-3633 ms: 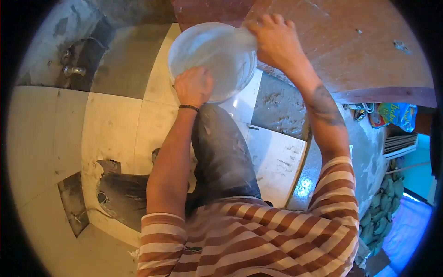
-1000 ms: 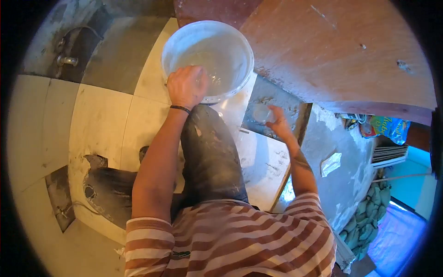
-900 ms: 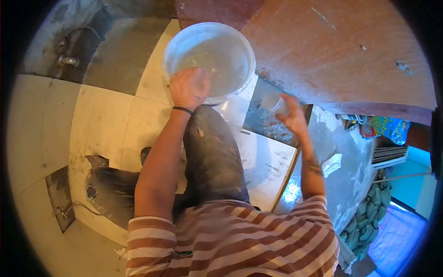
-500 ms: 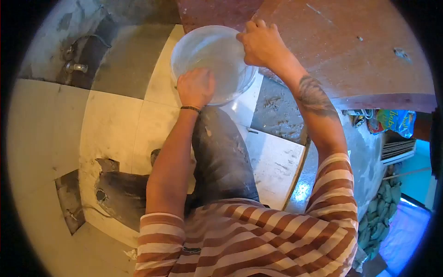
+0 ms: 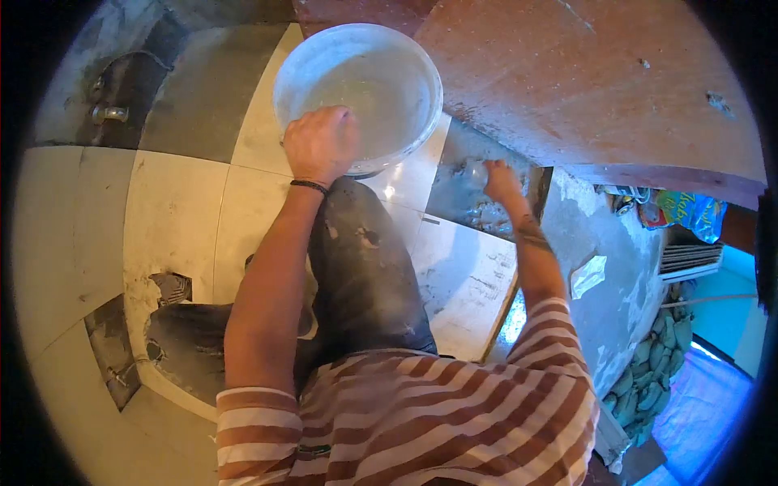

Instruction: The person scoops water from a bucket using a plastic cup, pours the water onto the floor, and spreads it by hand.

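A white plastic bucket with murky water in it stands in front of me. My left hand is closed at the near left of its rim, and its fingertips are hidden. Off to the right, my right hand grips a small translucent object that looks like a clear cup. It is over a dark, wet square of floor where no tile lies, with rough mortar showing.
Large pale tiles lie around the bucket. A reddish-brown slab or step rises at the upper right. A pipe fitting protrudes at the upper left. Green sacks and a colourful plastic bag are at the far right.
My right hand has moved from the bucket's right rim down and right over the wet square, with the clear object now visible. My left hand stays at the bucket; the view has shifted slightly.
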Tool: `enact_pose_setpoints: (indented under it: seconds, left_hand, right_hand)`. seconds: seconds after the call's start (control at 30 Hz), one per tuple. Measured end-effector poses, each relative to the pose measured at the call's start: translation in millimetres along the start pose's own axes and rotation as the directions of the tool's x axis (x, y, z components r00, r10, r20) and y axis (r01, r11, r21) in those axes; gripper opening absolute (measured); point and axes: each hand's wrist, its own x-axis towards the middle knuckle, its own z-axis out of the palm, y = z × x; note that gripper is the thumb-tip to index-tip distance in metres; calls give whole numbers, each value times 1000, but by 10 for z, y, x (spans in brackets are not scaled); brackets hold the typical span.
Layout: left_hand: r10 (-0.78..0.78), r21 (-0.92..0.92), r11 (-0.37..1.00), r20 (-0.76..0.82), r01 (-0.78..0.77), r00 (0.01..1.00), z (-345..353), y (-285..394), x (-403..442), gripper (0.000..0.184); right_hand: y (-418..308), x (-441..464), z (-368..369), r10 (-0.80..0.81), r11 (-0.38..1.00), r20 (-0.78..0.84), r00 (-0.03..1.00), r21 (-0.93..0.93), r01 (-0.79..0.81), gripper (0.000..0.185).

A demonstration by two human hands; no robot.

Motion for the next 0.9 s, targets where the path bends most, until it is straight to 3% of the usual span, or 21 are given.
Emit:
enact_pose_setpoints:
  seconds: [0.13,0.2,0.23,0.3,0.33,0.4,0.43,0.5,0.6,0.63,0.7,0.8,0.9]
  left_hand:
    - [34,-36,999,-50,-36,998,51,-31,1,15]
    - [50,-58,997,-77,-55,996,73,-72,-10,15]
    - [48,-55,997,-74,-52,996,69,-81,-13,15]
    - [51,-45,998,-68,-54,996,65,-84,-18,15]
    - [52,-45,997,-71,-56,996,58,-74,-21,15]
    - [24,-15,1000,-35,-24,999,42,-55,-11,16]
    - [26,-15,1000,-40,-26,999,31,-42,-8,16]
    - [0,-48,999,-78,-3,997,21,-1,10,13]
    - [-11,-76,997,-77,5,997,0,1,3,18]
    - [-13,-73,997,-85,7,996,-27,9,11,18]
    - [-76,49,996,125,71,989,-83,30,24,17]
    - [-42,12,999,31,42,999,-21,-21,-11,18]
    - [-8,-11,1000,-29,8,1000,26,-55,-18,18]
  right_hand:
    - [-75,-134,789,87,994,-152,985,-45,-94,40]
    - [-290,-253,1051,-68,991,-305,950,-130,29,38]
    - [-389,-302,1125,-71,991,-302,951,-128,33,38]
    - [-515,-412,1208,-230,973,-230,946,-43,226,43]
    - [-503,-456,1191,-230,973,-233,945,-44,226,43]
    - [-444,-491,1100,-179,926,-154,972,307,219,51]
    - [-401,-512,1013,-179,926,-159,971,305,221,51]
    - [-261,-563,755,-288,764,-300,909,501,407,64]
    - [-238,-711,-11,-176,701,-316,932,625,344,73]
    - [-265,-751,-378,-188,741,-354,916,561,369,74]
    - [-434,-848,-1234,-238,809,-403,884,421,410,75]
    - [-829,-904,-2248,-351,856,-440,826,207,474,75]
    - [-1381,-760,-2790,-431,896,-409,804,-93,433,68]
